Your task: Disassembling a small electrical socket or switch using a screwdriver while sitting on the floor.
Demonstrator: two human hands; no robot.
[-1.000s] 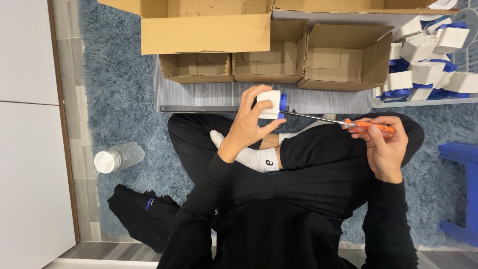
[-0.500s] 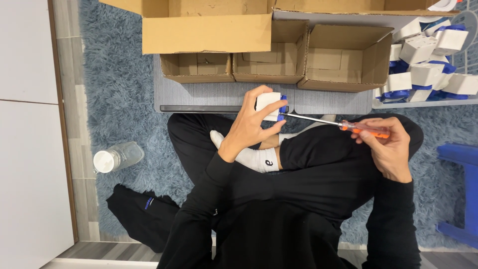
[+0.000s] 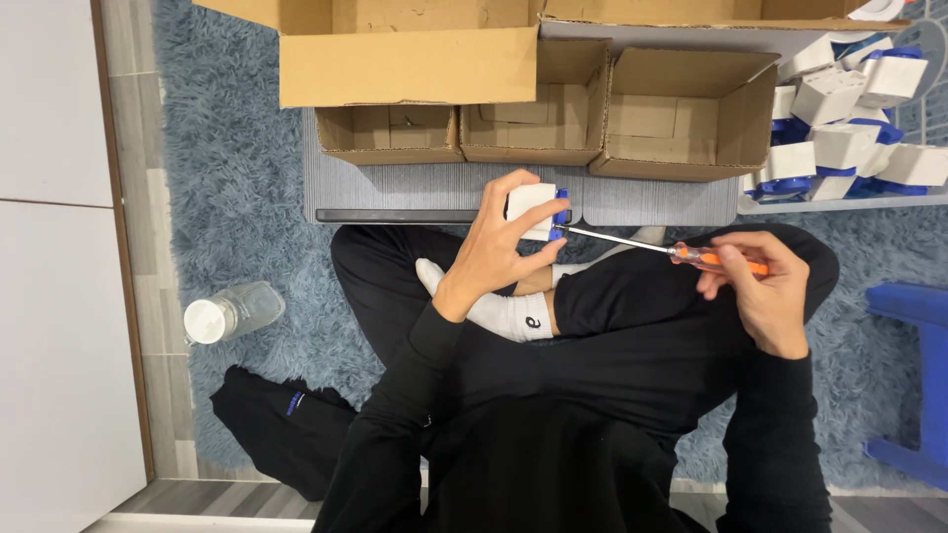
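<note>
Centre frame: left hand (image 3: 499,252) is clamping small white-and-blue plastic block (image 3: 534,209); right hand (image 3: 755,286), fingers pinched on orange-handled screwdriver (image 3: 647,246), is pressing tip in; slipping tip risks jabbing left fingers.

Three open cardboard boxes (image 3: 553,109) sit on a grey mat (image 3: 415,192). Right of the boxes is a pile of white and blue parts (image 3: 849,138). Left of them, a clear bottle (image 3: 232,314) lies on the fluffy blue rug (image 3: 237,178).

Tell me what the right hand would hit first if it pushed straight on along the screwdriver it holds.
Probably the small white and blue part in the left hand. The right hand aims the screwdriver there, its tip seemingly touching the blue edge.
</note>
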